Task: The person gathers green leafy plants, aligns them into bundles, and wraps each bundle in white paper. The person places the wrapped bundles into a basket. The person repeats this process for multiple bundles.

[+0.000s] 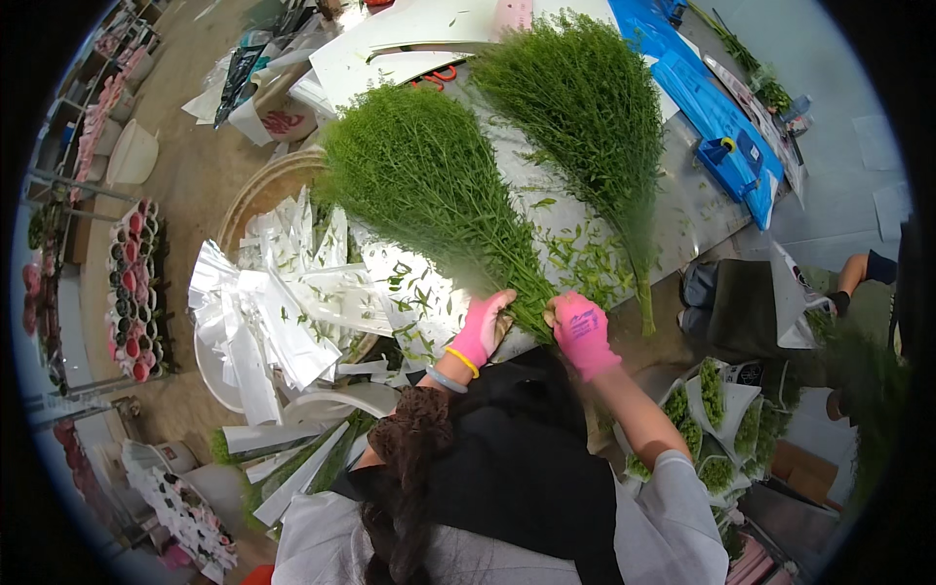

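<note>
A loose bunch of leafy green filler foliage (431, 168) lies across the worktable, its stem ends towards me. My left hand (482, 327), in a pink glove with a tan palm, is against the left side of the lower stems; its fingers are partly hidden, so its grip is unclear. On the other side, my right hand (583, 329), gloved alike, is closed with its fingertips on the stems near their ends. A second foliage bunch (585, 110) rests to the right, its gathered stems (645, 300) jutting past the table edge. Loose leaves (578, 256) are scattered between the bunches.
Left of the table (687, 212), a round tub (245, 179) overflows with white wrapping strips (234, 307). Blue plastic sheeting (716, 110) and a blue tape dispenser (731, 168) lie at the far right. Wrapped green bunches (720, 417) stand lower right, near another person's arm (852, 274).
</note>
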`<state>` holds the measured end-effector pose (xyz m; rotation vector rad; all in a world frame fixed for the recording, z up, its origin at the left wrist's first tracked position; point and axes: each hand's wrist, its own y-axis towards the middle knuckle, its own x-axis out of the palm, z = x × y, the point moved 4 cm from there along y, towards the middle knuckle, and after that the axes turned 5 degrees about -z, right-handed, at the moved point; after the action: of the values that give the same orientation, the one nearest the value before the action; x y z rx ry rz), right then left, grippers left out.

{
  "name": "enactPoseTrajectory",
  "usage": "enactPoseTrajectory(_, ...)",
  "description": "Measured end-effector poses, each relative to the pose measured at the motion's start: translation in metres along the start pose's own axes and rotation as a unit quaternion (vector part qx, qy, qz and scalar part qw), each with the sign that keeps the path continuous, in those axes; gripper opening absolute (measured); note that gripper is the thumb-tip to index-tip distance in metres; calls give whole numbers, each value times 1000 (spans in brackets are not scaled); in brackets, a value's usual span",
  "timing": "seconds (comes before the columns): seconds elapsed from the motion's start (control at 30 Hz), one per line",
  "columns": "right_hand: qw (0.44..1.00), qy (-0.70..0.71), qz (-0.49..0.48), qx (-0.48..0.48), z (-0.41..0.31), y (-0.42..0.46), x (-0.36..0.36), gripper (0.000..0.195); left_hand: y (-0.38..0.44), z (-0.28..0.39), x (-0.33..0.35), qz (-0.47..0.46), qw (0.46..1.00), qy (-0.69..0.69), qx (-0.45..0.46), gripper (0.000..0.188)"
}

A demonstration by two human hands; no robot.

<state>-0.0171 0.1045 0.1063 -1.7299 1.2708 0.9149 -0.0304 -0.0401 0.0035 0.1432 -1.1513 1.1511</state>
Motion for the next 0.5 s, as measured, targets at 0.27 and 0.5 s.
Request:
enactPoseTrajectory(0.27, 987, 124, 22, 101, 75, -29, -25, 21, -2, 3, -11, -16, 997, -68, -26, 17)
enactPoseTrajectory(0.5, 992, 13, 27, -126, -40, -16, -42, 35, -1, 2, -13, 44, 999, 13, -3, 34)
